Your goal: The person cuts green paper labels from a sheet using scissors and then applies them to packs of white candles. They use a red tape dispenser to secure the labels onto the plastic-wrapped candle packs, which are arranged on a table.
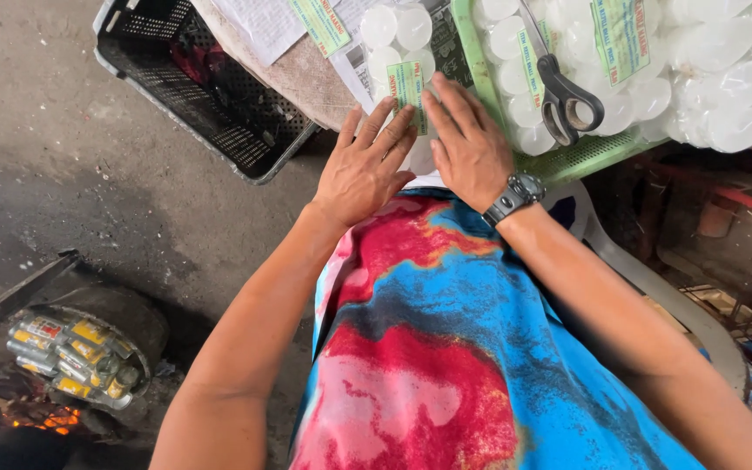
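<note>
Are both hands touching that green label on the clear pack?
Touching: the head view shows fingertips of the left hand and right hand pressed flat on the green label.

A: Under the left hand [360,170] and right hand [467,144]?
B: Glossy clear plastic packs [398,43], green paper label [408,84] on top.
A: Right of the label?
B: Shiny metal scissors [559,83] with dark matt handles, green plastic tray [585,157]. Left: black plastic mesh crate [193,87], rough concrete floor [54,148].

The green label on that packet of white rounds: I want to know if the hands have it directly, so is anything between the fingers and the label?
Nothing visible does. The left hand and right hand both press their fingertips flat on the green label, which lies on the packet of white rounds. The scissors lie apart, to the right, on the green tray.
</note>
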